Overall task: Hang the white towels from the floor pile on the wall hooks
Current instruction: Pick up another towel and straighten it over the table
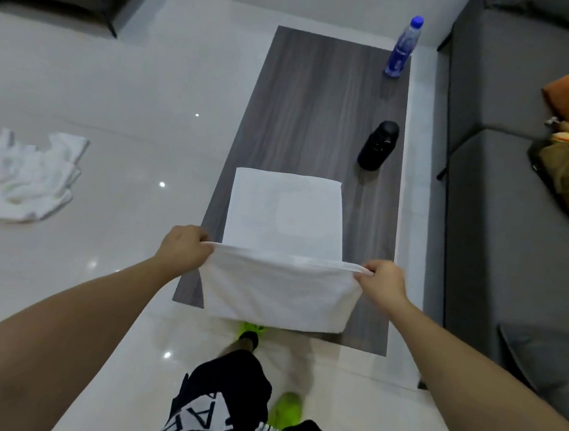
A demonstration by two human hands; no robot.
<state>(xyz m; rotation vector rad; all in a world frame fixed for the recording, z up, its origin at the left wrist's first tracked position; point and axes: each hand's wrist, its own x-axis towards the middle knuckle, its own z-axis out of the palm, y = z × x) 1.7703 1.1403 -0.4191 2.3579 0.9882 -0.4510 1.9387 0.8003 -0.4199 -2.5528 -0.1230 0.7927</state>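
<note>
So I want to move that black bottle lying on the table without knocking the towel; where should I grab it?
Probably around the middle of its body, coming from above. The black bottle lies on its side on the table, lengthwise along it, so its long flanks are exposed. It sits apart from the folded towel and from the sofa-side edge, so fingers can close across its width.

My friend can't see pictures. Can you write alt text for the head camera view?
Left hand and right hand grip a white towel stretched over a grey table holding a folded towel; a towel pile lies on the floor.
</note>
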